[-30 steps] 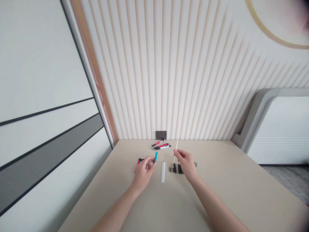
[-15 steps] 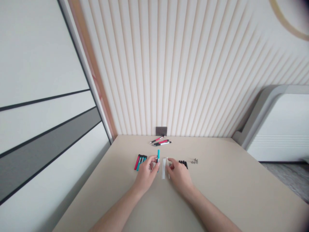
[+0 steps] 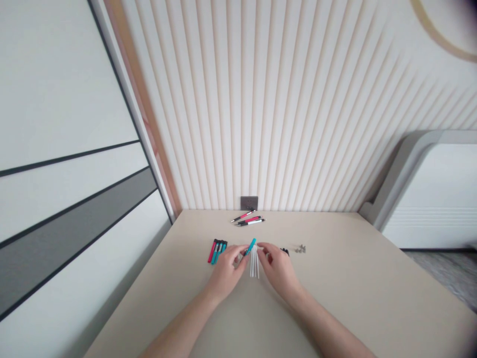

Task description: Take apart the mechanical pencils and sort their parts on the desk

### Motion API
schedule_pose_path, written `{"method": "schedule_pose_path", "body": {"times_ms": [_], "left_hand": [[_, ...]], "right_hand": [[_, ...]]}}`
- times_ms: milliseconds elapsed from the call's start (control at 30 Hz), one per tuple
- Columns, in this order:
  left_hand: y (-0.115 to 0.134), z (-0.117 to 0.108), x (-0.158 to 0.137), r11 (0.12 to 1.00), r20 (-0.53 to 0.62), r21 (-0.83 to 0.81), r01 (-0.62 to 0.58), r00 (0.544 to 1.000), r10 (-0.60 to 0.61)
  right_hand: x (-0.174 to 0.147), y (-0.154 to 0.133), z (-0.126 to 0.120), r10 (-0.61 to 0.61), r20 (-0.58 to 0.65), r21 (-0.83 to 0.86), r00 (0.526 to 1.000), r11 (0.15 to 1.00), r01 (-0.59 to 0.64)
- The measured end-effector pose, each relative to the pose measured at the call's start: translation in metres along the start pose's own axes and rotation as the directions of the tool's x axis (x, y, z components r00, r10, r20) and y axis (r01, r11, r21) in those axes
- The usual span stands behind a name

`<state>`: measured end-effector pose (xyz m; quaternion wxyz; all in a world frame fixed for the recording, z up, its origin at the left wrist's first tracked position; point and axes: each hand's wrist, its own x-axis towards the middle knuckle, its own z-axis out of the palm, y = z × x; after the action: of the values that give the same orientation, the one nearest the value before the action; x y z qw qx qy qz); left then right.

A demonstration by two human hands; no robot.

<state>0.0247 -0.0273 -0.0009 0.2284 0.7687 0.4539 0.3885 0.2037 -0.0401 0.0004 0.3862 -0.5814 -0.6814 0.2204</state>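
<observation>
My left hand [image 3: 228, 266] pinches a teal pen barrel [image 3: 251, 246], which tilts up to the right above the table. Just right of it, my right hand [image 3: 278, 266] has thumb and forefinger closed at the upper part of a thin white pen refill [image 3: 257, 268]; its fingertips partly hide the contact. This refill lies close beside several other white refills [image 3: 252, 268] on the table between my hands. Behind my right hand, small black pen parts [image 3: 285, 251] are mostly covered.
Left of my left hand lies a row of red and teal pen barrels [image 3: 217, 251]. Complete pens [image 3: 249, 219] rest at the back, near a dark wall socket [image 3: 249, 203]. Small grey metal-looking pieces [image 3: 301, 248] sit to the right on the beige table [image 3: 335, 288].
The teal barrel has gone from upright to tilted right, as my left hand moved slightly right. My right hand has shifted left with the white refill, now close beside the others, covering more black parts.
</observation>
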Motion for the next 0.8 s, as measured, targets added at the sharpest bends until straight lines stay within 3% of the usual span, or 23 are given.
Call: {"method": "schedule_pose_path", "body": {"times_ms": [167,333,433,600,800], "left_hand": [[0.002,0.0,0.0,0.995,0.098,-0.035,-0.091,0.991,0.094],[-0.006,-0.002,0.0,0.979,-0.008,-0.19,0.077,0.997,-0.08],[-0.01,-0.002,0.001,0.928,-0.013,-0.329,0.176,0.982,-0.19],[-0.012,-0.001,0.002,0.819,-0.02,-0.543,0.184,0.973,-0.232],[-0.009,-0.002,0.005,0.777,-0.071,-0.61,0.158,0.965,-0.252]], "right_hand": [[0.006,0.003,-0.004,0.015,-0.001,0.275,1.0,0.961,-0.014],[0.004,0.017,-0.002,0.047,0.114,0.393,0.992,0.915,-0.089],[-0.003,0.021,0.001,0.058,0.234,0.497,0.971,0.851,-0.17],[-0.012,0.012,0.011,0.085,0.329,0.599,0.94,0.751,-0.277],[-0.013,0.008,0.016,0.058,0.389,0.645,0.92,0.695,-0.317]]}}
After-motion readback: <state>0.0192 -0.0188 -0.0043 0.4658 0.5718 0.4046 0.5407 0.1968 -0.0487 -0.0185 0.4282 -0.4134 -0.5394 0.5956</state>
